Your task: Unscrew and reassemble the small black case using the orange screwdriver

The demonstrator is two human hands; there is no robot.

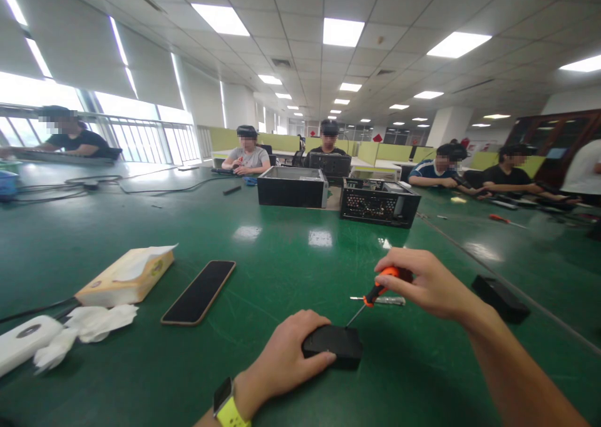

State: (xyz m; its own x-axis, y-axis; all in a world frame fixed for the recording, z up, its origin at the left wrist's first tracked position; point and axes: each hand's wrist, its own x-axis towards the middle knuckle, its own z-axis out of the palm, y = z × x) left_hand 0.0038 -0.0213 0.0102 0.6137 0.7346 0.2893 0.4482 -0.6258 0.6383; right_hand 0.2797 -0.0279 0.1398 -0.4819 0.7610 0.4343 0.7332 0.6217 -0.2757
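Left to right: phone (200, 292); left hand (293, 345) clasping the black box (340, 345) on the desk (188, 383); screwdriver (370, 297), tip at the box's far edge; right hand (429, 283) gripping its handle. Apparent step: screwdriver work, calling next for a seated tip and steady box.

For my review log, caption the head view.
Left hand grips a black block on a green table; right hand holds a screwdriver to it.

Open-plan office doubling as electronics workshop. Tiled ceiling (300, 32) with light panels (343, 32) up top, blinds (89, 32) upper left, green partitions (392, 154) mid-frame; computer cases (291, 192) on shared table (277, 270), seated people (246, 158) around, orange-black screwdriver (374, 293) lower right.
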